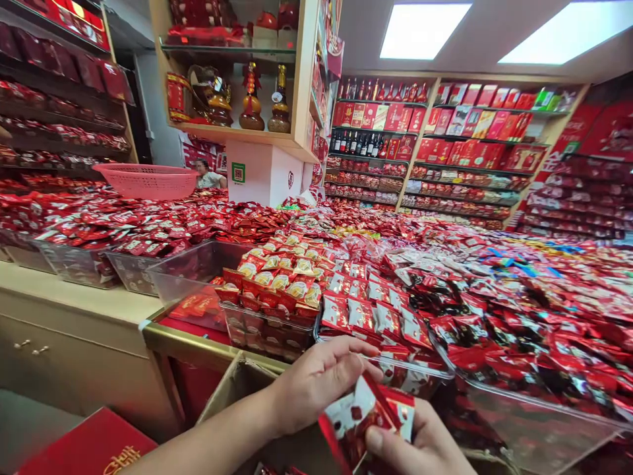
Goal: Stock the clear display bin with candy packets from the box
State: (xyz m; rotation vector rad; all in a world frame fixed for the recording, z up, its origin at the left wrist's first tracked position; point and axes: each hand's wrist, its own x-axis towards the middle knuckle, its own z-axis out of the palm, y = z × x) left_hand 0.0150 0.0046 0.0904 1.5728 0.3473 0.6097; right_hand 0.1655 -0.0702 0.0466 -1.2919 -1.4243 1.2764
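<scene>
My right hand [420,442] pinches red and white candy packets [363,412] at the bottom centre, its thumb lying across their front. My left hand [324,379] is right beside them, fingers bent together over the packets' upper edge; whether it holds anything is hidden. Both hands are above an open cardboard box [237,379], with more packets partly visible low inside it. Just beyond the hands, a clear tray [445,369] carries rows of similar red and white packets [361,315]. To its left are red and gold packets [281,280] in another clear bin.
A gold-edged counter [198,343] runs in front of the bins. Piles of red packets [544,330] spread to the right. A pink basket [148,181] rests at the back left, near a person [211,178]. A red box [89,445] lies at the lower left.
</scene>
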